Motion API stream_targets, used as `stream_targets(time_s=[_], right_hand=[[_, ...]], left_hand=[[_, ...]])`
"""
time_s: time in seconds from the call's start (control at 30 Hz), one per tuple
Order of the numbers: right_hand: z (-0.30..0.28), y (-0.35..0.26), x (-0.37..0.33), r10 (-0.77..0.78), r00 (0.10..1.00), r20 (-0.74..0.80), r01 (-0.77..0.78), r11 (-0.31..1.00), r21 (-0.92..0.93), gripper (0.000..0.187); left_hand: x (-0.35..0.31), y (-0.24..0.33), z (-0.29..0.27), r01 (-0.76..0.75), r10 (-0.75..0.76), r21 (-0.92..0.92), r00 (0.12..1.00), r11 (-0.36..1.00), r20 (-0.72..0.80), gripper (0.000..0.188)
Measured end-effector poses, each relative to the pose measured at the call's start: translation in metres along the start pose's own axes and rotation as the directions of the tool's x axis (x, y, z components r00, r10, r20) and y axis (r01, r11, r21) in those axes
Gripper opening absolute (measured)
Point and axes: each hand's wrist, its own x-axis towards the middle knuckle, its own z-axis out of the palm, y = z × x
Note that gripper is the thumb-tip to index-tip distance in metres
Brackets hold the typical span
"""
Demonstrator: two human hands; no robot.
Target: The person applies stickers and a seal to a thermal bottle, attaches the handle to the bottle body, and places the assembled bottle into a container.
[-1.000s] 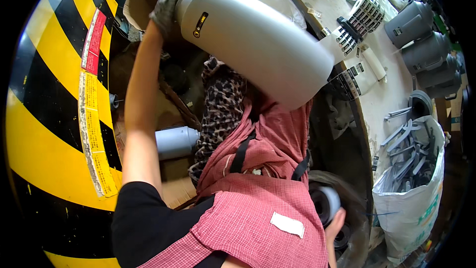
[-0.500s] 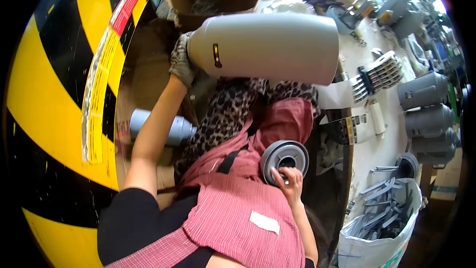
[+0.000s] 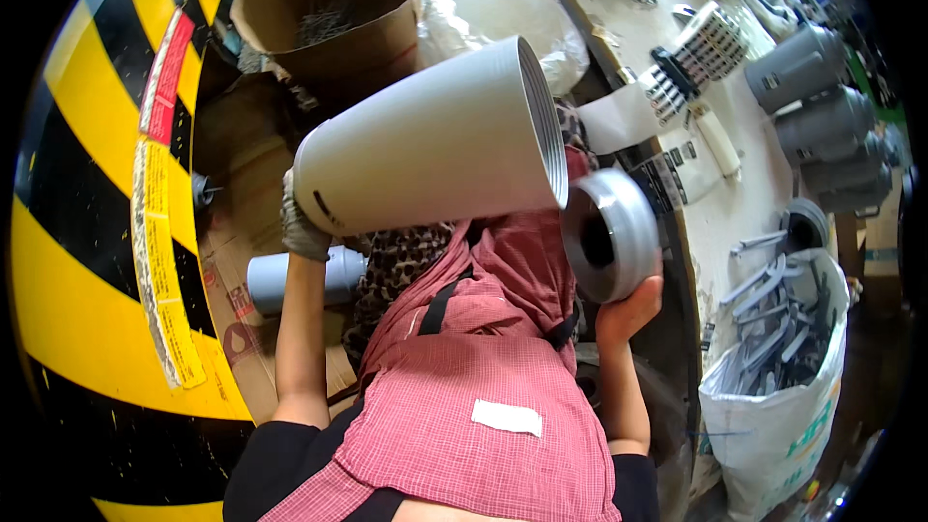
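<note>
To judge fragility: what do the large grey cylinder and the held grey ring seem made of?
Large grey cylinder: probably moulded plastic, satin finish, from its soft, even sheen and ridged inner rim. Held grey ring: likely glossier plastic, from its bright highlights, but blur leaves metal possible.

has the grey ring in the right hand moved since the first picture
Yes, up the view: the grey ring has gone from level with the middle of the white sack to about its top.

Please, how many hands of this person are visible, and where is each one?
2. The left hand, gloved and partly hidden, is at the left end of the large cylinder. The bare right hand holds the ring near the cylinder's open end.
</note>
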Motion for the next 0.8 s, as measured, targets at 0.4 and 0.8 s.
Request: stream_targets(time_s=[0.4, 0.8], right_hand=[[0.032, -0.079, 0.051, -0.700, 0.671, 0.246, 0.742, 0.638, -0.206, 0.059], [0.037, -0.010, 0.134, -0.194, 0.951, 0.239, 0.051, 0.865, 0.499, 0.091]], left_hand=[[0.021, 0.065, 0.009, 0.263, -0.225, -0.183, 0.953, 0.947, 0.205, 0.035], [0.102, 0.131, -0.007, 0.154, -0.140, -0.838, 0.986, 0.524, 0.094, 0.030]])
